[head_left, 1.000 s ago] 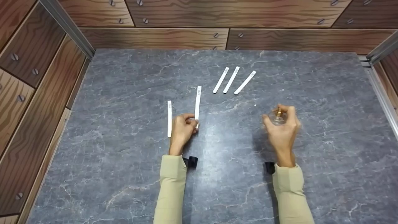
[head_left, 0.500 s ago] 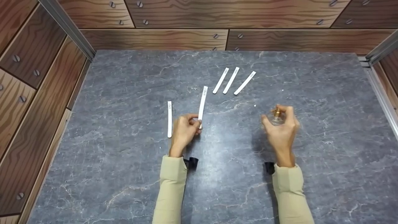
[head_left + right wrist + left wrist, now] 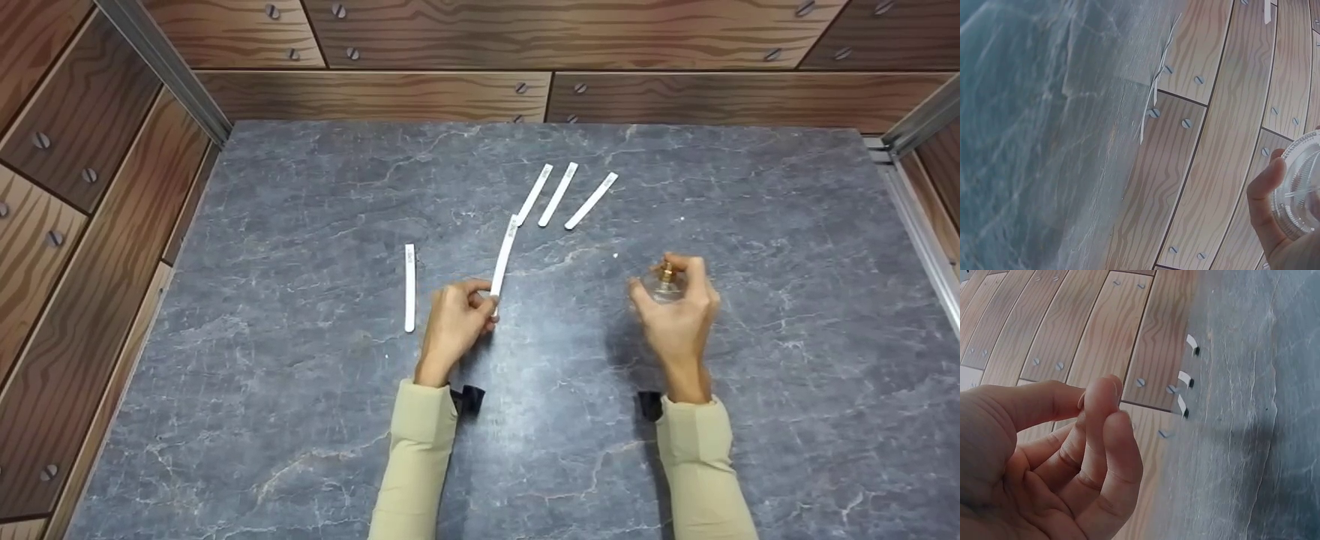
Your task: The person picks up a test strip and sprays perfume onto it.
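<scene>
In the head view my left hand point(image 3: 457, 324) pinches the lower end of a white perfume test strip point(image 3: 504, 259) between thumb and fingers. The strip leans right, its printed far end overlapping the leftmost strip behind it. In the left wrist view, the curled fingers point(image 3: 1072, 455) hide the held strip. My right hand point(image 3: 679, 322) grips a small clear glass perfume bottle point(image 3: 664, 285) with a gold spray neck. A finger lies at the top of the sprayer. The bottle's round ridged glass point(image 3: 1300, 191) shows beside the thumb in the right wrist view.
Another white strip point(image 3: 410, 289) lies left of my left hand. Farther back lie three slanted strips point(image 3: 558, 195). The grey marbled table point(image 3: 300, 420) ends at wood-patterned walls point(image 3: 360, 94) at the back and left. A tiny white speck point(image 3: 615, 256) lies near the bottle.
My left hand has moved right and slightly nearer, and the strip in it has tilted further right. The right hand with the bottle has shifted only slightly left.
</scene>
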The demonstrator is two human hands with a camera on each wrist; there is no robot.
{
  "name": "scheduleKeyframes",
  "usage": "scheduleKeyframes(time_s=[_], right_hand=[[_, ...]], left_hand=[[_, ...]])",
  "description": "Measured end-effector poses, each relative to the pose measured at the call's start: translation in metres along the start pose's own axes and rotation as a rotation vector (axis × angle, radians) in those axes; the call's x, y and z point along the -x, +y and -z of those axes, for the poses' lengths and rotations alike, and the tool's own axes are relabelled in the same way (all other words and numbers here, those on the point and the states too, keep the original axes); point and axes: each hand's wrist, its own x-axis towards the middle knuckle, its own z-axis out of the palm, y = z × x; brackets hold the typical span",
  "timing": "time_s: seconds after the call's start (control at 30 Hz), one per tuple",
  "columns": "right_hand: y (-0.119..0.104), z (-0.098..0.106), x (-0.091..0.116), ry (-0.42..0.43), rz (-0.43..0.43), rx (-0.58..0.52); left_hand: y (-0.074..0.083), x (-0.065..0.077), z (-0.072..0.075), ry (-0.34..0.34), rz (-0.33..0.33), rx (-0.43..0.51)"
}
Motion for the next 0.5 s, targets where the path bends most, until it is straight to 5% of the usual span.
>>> scheduleKeyframes(time_s=[0.5], right_hand=[[-0.001, -0.003, 0.002, -0.042, 0.051, 0.009]], left_hand=[[0.006, 0.009, -0.014, -0.080, -0.022, -0.019]])
